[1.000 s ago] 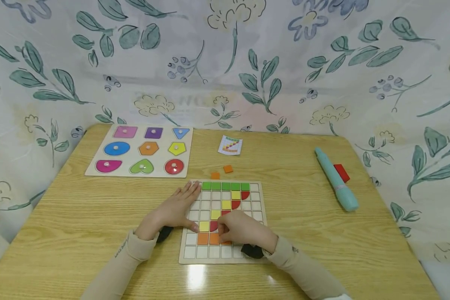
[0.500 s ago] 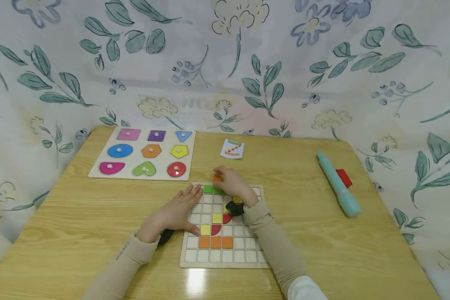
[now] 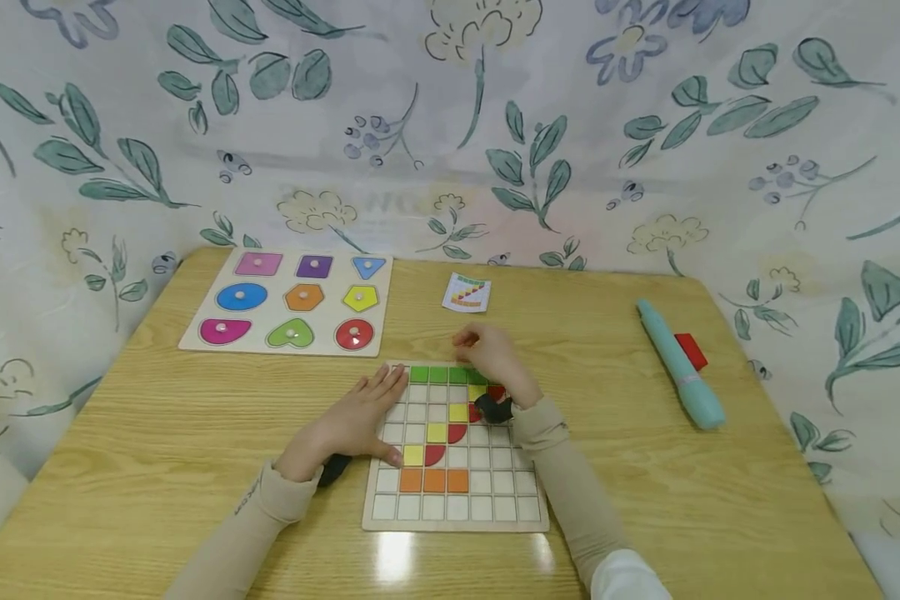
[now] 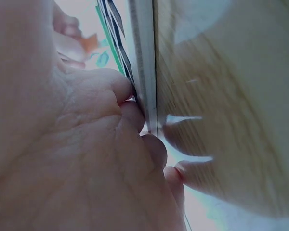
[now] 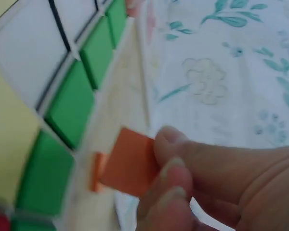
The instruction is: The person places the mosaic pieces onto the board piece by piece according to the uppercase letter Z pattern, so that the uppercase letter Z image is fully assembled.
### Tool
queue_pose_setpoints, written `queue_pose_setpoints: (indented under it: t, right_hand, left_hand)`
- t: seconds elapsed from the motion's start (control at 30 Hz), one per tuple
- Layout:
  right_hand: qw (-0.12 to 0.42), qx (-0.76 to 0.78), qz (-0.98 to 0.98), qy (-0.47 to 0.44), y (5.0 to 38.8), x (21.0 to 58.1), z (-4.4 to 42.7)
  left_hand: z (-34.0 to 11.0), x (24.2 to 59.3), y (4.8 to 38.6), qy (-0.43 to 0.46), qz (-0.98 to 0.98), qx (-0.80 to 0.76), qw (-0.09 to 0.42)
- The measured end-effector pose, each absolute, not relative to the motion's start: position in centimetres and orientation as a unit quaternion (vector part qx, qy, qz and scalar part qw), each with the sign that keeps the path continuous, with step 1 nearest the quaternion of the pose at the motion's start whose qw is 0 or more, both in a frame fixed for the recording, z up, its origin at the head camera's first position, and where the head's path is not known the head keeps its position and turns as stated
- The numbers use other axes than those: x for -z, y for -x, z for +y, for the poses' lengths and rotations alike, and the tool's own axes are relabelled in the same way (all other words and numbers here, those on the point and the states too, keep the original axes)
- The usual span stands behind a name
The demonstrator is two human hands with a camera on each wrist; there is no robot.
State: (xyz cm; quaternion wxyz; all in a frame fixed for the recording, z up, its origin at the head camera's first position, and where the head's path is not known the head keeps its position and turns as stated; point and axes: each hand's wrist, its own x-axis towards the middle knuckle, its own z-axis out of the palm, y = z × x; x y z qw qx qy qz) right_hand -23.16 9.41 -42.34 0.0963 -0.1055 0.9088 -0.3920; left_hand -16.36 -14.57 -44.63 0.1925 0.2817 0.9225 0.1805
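A square grid board [image 3: 495, 527] lies on the table with green tiles [image 3: 438, 375], stepped yellow tiles [image 3: 437, 432] beside red quarter-round tiles [image 3: 435, 454], and a row of three orange tiles [image 3: 434, 481]. My left hand [image 3: 348, 421] rests on the board's left edge, fingers straight and thumb spread. Just past the far edge, my right hand [image 3: 495, 358] pinches an orange square tile [image 5: 130, 161] between thumb and fingers. Beyond it, a second orange tile [image 5: 96, 172] shows on the table in the right wrist view; the hand hides it in the head view.
A shape puzzle board [image 3: 317, 321] with knobbed pieces lies at the back left. A small pattern card [image 3: 466, 293] is behind the grid. To the right are a turquoise tapered object [image 3: 678, 364] and a red block [image 3: 692, 352]. Flowered cloth [image 3: 420, 125] hangs behind the table.
My right hand left the orange row, reached past the board's far edge and picked up a loose orange tile, then shifted slightly right. The left hand stayed on the board.
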Motion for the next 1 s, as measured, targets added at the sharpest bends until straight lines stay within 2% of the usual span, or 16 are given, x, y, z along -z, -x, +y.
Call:
queue_pose_setpoints:
  t: [0.13,0.27,0.4,0.47,0.6,1.0]
  right_hand:
    - [0.118,0.377,0.904,0.16,20.9,41.1,11.3]
    - [0.212,0.372,0.874,0.23,17.4,41.3,12.8]
    - [0.294,0.384,0.841,0.242,14.0,42.2,13.6]
    - [0.298,0.386,0.839,0.242,12.9,42.6,13.7]
    - [0.272,0.379,0.849,0.248,11.7,43.1,13.4]
    - [0.246,0.368,0.864,0.241,10.6,43.4,13.1]
  left_hand:
    - [-14.5,44.7,16.5,-0.279,0.923,-0.184,0.192]
    - [-14.4,44.7,16.5,-0.281,0.922,-0.185,0.191]
    - [-14.5,44.7,16.4,-0.282,0.922,-0.185,0.192]
    - [-14.5,44.7,16.4,-0.282,0.922,-0.183,0.193]
    - [-14.7,44.7,16.3,-0.282,0.923,-0.181,0.191]
    - [-14.6,44.8,16.4,-0.283,0.92,-0.19,0.193]
